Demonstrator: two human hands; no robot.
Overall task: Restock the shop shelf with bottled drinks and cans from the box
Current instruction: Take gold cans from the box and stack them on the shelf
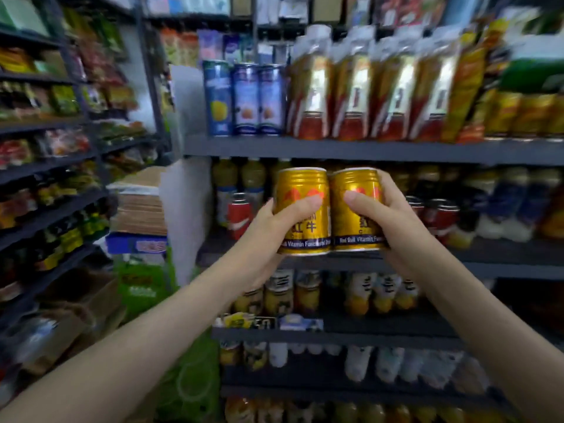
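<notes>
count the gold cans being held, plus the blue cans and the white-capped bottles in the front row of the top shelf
gold cans: 2
blue cans: 3
white-capped bottles: 4
total: 9
</notes>
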